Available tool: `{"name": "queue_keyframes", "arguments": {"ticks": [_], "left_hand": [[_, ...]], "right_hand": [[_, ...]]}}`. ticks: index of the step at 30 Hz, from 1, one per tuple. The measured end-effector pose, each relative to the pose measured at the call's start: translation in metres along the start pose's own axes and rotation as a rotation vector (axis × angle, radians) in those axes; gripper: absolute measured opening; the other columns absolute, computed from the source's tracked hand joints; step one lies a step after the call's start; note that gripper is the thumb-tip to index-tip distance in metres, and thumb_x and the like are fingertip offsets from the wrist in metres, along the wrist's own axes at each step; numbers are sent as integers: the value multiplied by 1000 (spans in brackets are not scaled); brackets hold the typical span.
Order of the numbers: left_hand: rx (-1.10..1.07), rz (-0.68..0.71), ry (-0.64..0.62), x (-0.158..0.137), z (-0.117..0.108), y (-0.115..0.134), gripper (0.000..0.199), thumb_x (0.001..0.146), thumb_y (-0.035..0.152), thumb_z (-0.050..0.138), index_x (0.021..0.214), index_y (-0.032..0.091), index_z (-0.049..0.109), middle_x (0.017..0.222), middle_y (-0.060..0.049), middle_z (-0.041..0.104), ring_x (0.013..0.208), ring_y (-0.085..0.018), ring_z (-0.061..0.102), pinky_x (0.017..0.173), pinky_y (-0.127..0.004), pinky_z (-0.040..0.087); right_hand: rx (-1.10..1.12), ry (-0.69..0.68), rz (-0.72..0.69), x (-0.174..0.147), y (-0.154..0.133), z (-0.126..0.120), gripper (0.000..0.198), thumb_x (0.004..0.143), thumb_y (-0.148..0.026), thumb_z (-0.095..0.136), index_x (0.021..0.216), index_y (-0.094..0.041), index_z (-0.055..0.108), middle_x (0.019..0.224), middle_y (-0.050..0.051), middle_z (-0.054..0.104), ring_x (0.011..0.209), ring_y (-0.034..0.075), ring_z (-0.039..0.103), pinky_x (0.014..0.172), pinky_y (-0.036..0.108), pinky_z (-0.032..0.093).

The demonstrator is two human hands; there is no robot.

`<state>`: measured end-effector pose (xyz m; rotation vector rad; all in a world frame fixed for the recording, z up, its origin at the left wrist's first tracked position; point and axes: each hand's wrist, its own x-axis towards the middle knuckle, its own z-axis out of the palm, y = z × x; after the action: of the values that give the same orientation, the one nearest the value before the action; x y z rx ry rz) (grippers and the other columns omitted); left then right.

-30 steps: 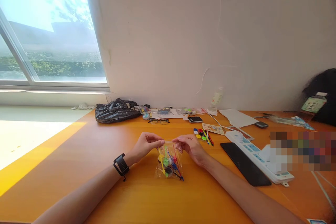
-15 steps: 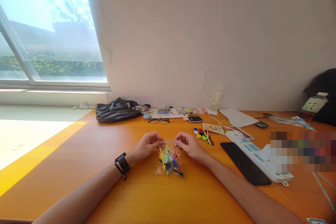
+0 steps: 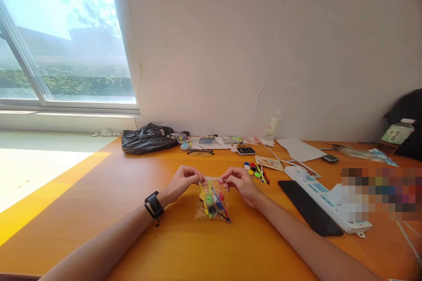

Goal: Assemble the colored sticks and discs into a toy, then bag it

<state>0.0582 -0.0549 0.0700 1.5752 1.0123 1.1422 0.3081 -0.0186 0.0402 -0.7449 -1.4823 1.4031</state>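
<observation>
A clear plastic bag (image 3: pixel 201 213) hangs between my two hands, its bottom at or just above the wooden table (image 3: pixel 158 246). Colourful small plastic pieces fill it: yellow, blue, red and black arrow-like sticks and round discs. My left hand (image 3: pixel 187 181) pinches the bag's upper left corner between thumb and fingers. At the upper right corner, my right hand (image 3: pixel 240 183) pinches in the same way. The bag's top edge is stretched in a straight line between the fingertips. A dark watch (image 3: pixel 153 205) is on my left wrist.
Beyond my right hand lie coloured discs (image 3: pixel 252 169) and sticks (image 3: pixel 263 174), beside a printed card (image 3: pixel 268 162). Further right are a black phone-like slab (image 3: pixel 308 206) and a white power strip (image 3: pixel 318 191). Glasses (image 3: pixel 201 152) and a black plastic bag (image 3: pixel 148 139) sit at the back.
The bag's top edge has become flatter and more taut between my fingers. My hands stay in nearly the same place; the view has shifted slightly.
</observation>
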Motion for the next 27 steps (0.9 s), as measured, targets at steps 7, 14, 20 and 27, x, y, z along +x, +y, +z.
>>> {"name": "queue_keyframes", "arguments": {"ticks": [7,14,20,27], "left_hand": [[-2,17,-40,-4,9,-2,31,73,34,90,65,12,70,69,-7,76,61,-14,67,58,-22,50],[-19,42,-102,-2,10,-8,44,77,47,89,100,10,79,84,-11,80,74,-20,74,69,-28,58],[63,31,-192,-1,3,-1,44,83,52,82,97,10,82,87,-12,80,73,-19,71,67,-28,55],[132,17,-292,-2,0,2,45,86,53,78,73,11,77,70,-7,74,61,-14,62,60,-23,47]], "right_hand": [[-206,-169,103,0,2,5,38,90,-56,69,86,-18,67,60,-3,60,51,11,49,51,24,38],[-446,-249,31,2,3,0,45,88,-58,75,82,-14,72,66,-3,57,60,11,46,56,24,33],[-492,-271,45,-1,-8,-3,43,89,-59,74,82,-16,72,65,-2,57,58,11,44,54,24,32],[-487,-274,33,-6,-4,5,40,91,-56,72,84,-17,73,66,-1,62,55,10,48,52,23,35]]}}
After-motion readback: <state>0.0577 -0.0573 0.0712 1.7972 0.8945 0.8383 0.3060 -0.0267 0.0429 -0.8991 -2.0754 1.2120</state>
